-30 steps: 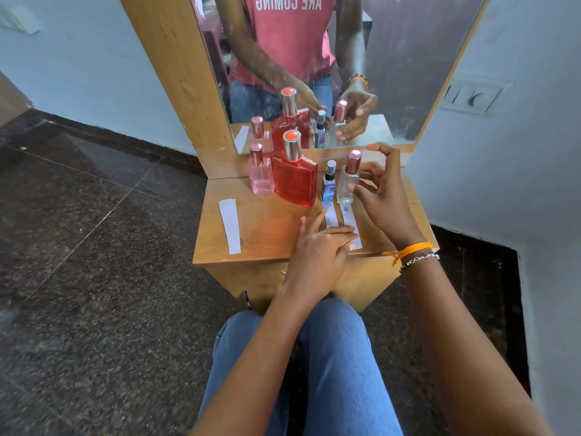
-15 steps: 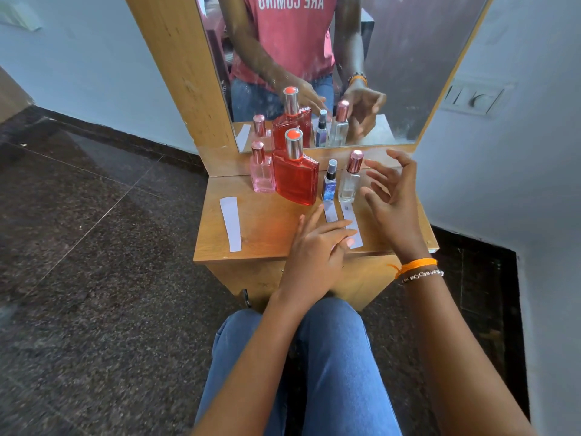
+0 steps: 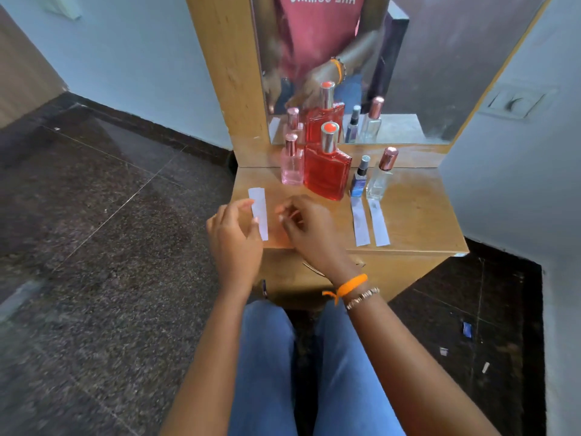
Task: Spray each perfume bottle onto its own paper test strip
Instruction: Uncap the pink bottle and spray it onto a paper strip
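Four perfume bottles stand in a row at the back of the small wooden table (image 3: 418, 215): a small pink bottle (image 3: 292, 168), a large red bottle (image 3: 327, 174), a small blue bottle (image 3: 358, 182) and a clear bottle with a rose cap (image 3: 379, 184). One white paper strip (image 3: 360, 223) lies in front of the blue bottle and another strip (image 3: 379, 223) in front of the clear one. A third strip (image 3: 259, 212) lies near the table's left edge. My left hand (image 3: 234, 240) has its fingertips on that strip's left edge; a grip is unclear. My right hand (image 3: 309, 231) hovers just right of it, fingers loosely curled, holding nothing.
A mirror (image 3: 408, 58) in a wooden frame rises behind the bottles and reflects them. A wall with a switch plate (image 3: 515, 103) stands close on the right. Dark stone floor surrounds the table, and my knees in jeans (image 3: 267, 357) sit just below its front edge.
Both hands have left the two right-hand strips and moved left across the table to the strip near the left edge. The view has shifted left with them.
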